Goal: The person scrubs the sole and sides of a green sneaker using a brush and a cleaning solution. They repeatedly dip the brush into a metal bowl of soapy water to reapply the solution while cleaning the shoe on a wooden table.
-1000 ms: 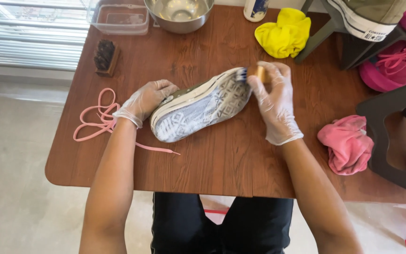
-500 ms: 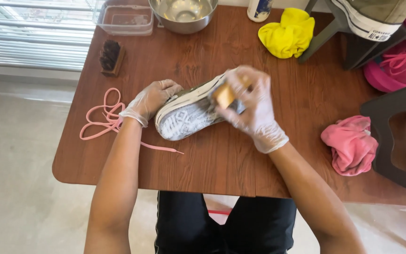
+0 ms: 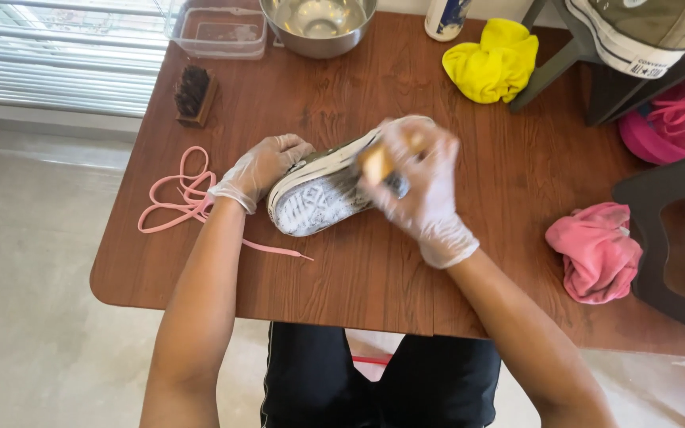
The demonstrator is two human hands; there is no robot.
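- The right hand, in a thin clear glove, is closed around a small tan brush, which it presses on the sole of a sneaker; the hand is blurred, so the brush's exact shape is hard to make out.
- The sneaker lies on its side on the brown wooden table, pale dirty sole turned up towards the camera, directly under the right hand and reaching leftwards from it.
- The left hand, also gloved, is closed on the sneaker's heel end, fingers curled over the rim of the sole, just left of the brush.
- Left of that hand, a pink shoelace lies in loose loops on the table, one strand trailing below the sneaker.
- Right of the right hand, well apart, a crumpled pink cloth sits near the table's right edge, beside a dark stand.
- Beyond the left hand, towards the far left corner, a wooden-backed brush with dark bristles rests on the table.
- Beyond the right hand lies a bunched yellow cloth.
- At the far edge stand a clear plastic tub, a metal bowl and the base of a bottle.
- At the far right, an olive sneaker sits raised on a dark stand, with a pink shoe beneath.
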